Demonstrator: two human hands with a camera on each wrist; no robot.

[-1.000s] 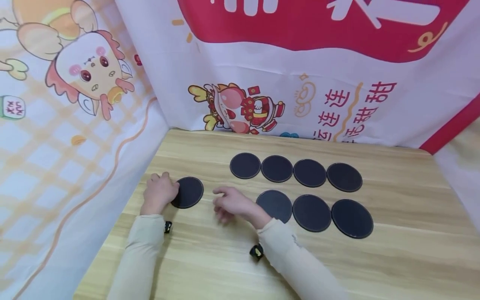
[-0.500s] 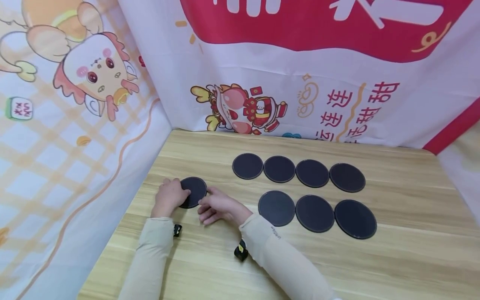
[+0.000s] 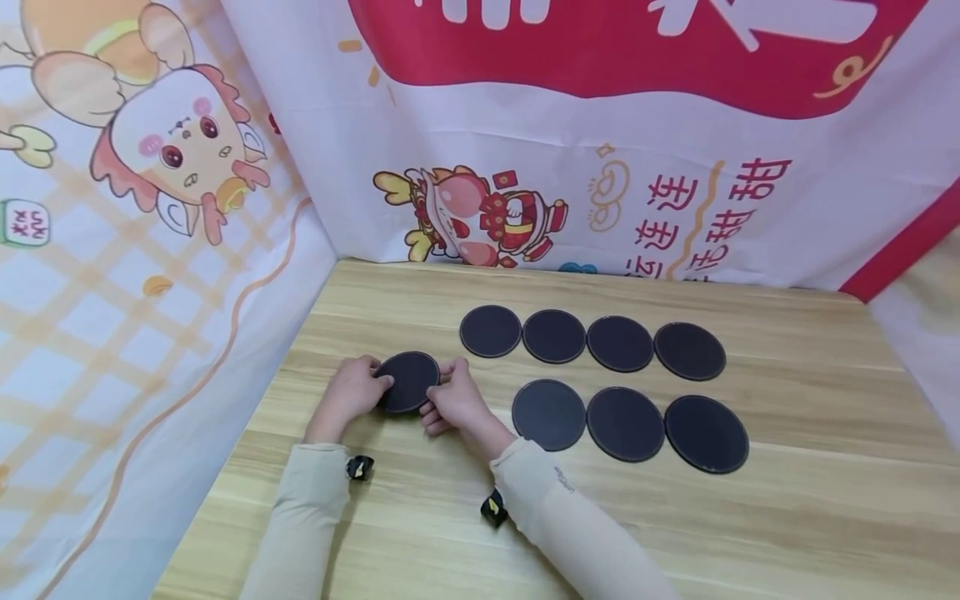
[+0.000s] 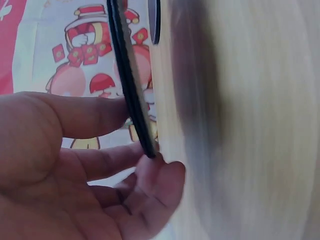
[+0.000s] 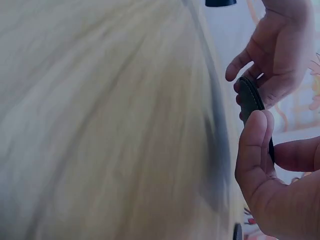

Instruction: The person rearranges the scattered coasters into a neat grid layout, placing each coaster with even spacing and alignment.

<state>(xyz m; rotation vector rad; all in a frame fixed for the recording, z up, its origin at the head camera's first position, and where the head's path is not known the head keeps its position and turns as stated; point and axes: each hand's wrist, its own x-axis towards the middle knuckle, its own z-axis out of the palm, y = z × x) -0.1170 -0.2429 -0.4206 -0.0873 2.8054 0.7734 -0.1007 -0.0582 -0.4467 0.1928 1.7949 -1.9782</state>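
A black round disc (image 3: 408, 381) is held between both hands at the left of the wooden table (image 3: 787, 517). My left hand (image 3: 367, 390) pinches its left edge and my right hand (image 3: 438, 392) pinches its right edge. In the left wrist view the disc (image 4: 131, 85) shows edge-on, clear of the tabletop, with thumb and fingers (image 4: 165, 172) on either side of it. The right wrist view shows the same disc (image 5: 250, 97) edge-on between the right thumb (image 5: 255, 145) and the left hand (image 5: 275, 45).
Several more black discs lie flat to the right: a back row starting at one disc (image 3: 491, 331) and ending at another (image 3: 690, 351), and a front row of three (image 3: 626, 423). Printed cloth walls (image 3: 150, 275) close off the left and back.
My right hand has moved left and taken the disc's right edge. The disc has shifted a little to the right and come up off the table between both hands.
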